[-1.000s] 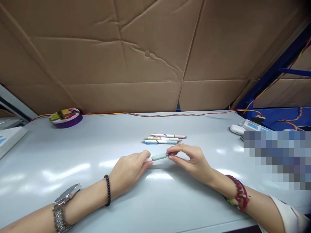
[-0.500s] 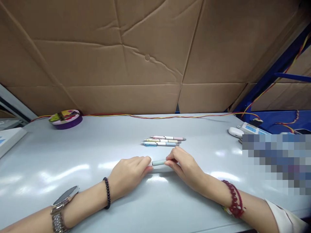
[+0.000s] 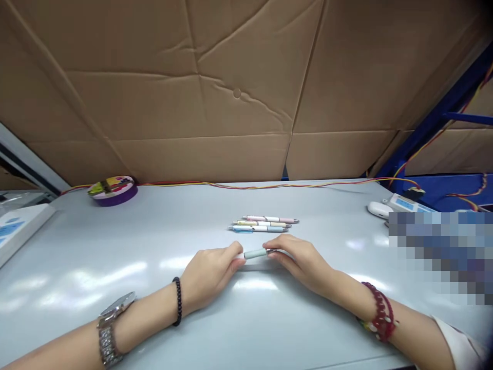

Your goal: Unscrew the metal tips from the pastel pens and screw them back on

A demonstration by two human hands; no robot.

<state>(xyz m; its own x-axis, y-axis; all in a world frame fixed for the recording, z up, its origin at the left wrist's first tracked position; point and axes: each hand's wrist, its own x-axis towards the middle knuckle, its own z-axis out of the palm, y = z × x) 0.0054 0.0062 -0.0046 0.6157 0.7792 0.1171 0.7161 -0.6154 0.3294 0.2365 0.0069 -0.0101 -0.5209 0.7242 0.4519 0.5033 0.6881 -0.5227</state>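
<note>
A pale green and white pen [image 3: 255, 254] is held level between both hands, low over the table. My left hand [image 3: 211, 270] is closed around its white end, and most of that end is hidden in the fingers. Thumb and fingers of my right hand [image 3: 302, 257] pinch the silver tip at the other end. Just beyond the hands lie a blue and white pen [image 3: 262, 229], a yellow and white pen [image 3: 265, 224] and a pink and white pen [image 3: 271, 219], side by side with their silver tips to the right.
On the grey table [image 3: 185, 318], a purple round box [image 3: 115, 196] stands at the back left. A white box [image 3: 26, 226] sits at the left edge. A power strip [image 3: 408, 204] and a white case [image 3: 379, 209] are at the right. Red and yellow wires run along the cardboard wall [image 3: 192, 159].
My right fingers have shifted from the green grip to the pen's tip, so some silver now shows. The whole view has moved slightly, with things appearing a little further right.
</note>
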